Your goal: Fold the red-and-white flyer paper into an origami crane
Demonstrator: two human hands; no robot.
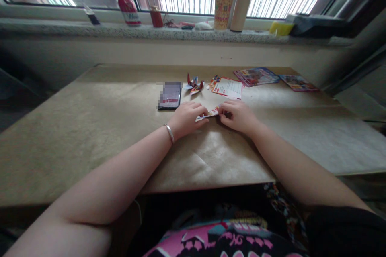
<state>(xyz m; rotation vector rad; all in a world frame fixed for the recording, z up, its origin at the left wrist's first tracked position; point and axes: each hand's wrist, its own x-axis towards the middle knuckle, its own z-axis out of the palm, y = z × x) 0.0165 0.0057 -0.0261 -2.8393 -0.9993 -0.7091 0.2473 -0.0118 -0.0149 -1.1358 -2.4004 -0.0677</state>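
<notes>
Between my two hands lies a narrow strip of folded printed paper [213, 112], white with red and orange marks, low on the table. My left hand [190, 115] pinches its left end, the thumb nearer me and the fingers on the far side. At the other end, my right hand [237, 115] grips the strip between thumb and curled fingers. A phone [170, 95] with a lit screen lies just beyond my left hand. Behind the strip stands a folded paper figure [195, 85] with pointed red and white tips. Parts of the strip are hidden under my fingers.
Flat printed sheets [226, 87] lie beyond my right hand. Colourful booklets [256, 76] and another booklet [298, 82] sit at the table's far right. On the windowsill stand a red can [128, 10], a patterned cup [223, 11] and a yellow sponge-like block [281, 28]. The table's [90, 136] near edge runs below my forearms.
</notes>
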